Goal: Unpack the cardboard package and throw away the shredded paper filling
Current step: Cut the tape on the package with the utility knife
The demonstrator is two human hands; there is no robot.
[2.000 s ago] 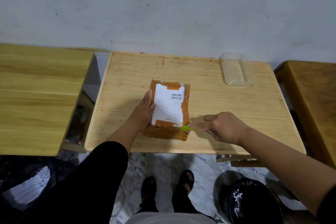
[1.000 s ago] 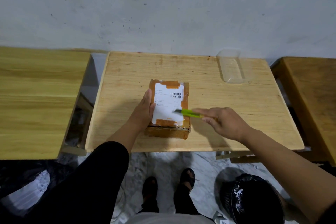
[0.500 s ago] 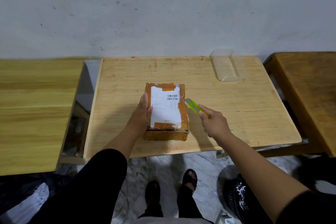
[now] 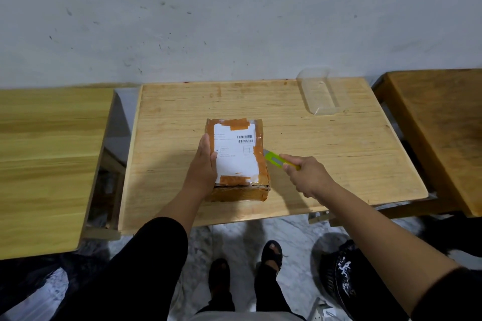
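A taped cardboard package (image 4: 238,161) with a white shipping label lies flat in the middle of the light wooden table (image 4: 326,154). My left hand (image 4: 204,167) grips its left edge and holds it down. My right hand (image 4: 309,176) holds a green utility knife (image 4: 276,160), whose tip touches the package's right side about halfway along. The package is closed, and no shredded paper shows.
A clear plastic tray (image 4: 320,95) sits at the table's far right. Wooden tables stand to the left (image 4: 49,164) and to the right (image 4: 443,128). A black bin bag (image 4: 339,279) is on the floor at the lower right, near my feet.
My right hand carried the knife from the package's near right corner, across the top, to the middle of the right side. My left hand stayed on the package.
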